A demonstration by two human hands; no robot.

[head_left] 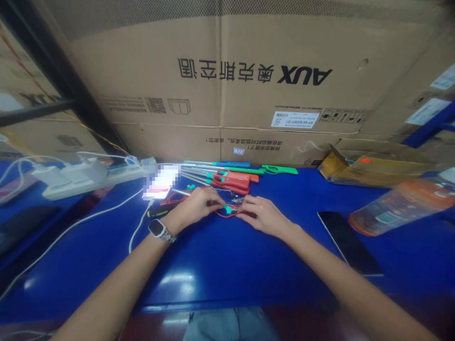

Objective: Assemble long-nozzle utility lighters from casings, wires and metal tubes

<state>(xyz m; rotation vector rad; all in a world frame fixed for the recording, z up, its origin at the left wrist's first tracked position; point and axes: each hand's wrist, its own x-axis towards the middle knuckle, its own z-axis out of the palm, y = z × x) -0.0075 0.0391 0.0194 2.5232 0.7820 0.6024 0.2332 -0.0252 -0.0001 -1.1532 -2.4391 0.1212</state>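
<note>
Long-nosed lighters [232, 180] with red, green and blue handles lie in a row on the blue table. In front of them is an opened red lighter casing [223, 214], with a teal trigger piece [227, 209] and small metal parts [237, 201] in and around it. My left hand [201, 204], wearing a watch, pinches at the left of the casing beside the teal piece; a metal lighter tube passes behind it. My right hand [261, 215] has its fingers closed on the casing's right end. What lies between the fingertips is partly hidden.
A lit phone [159, 182] on a cable and a power strip [99, 177] are at left. A yellow-and-black handled tool [161, 210] lies by my left wrist. A dark phone [350, 241], an orange-lidded jar [401, 206] and an open carton [355, 166] are at right. A large cardboard box [231, 109] stands behind.
</note>
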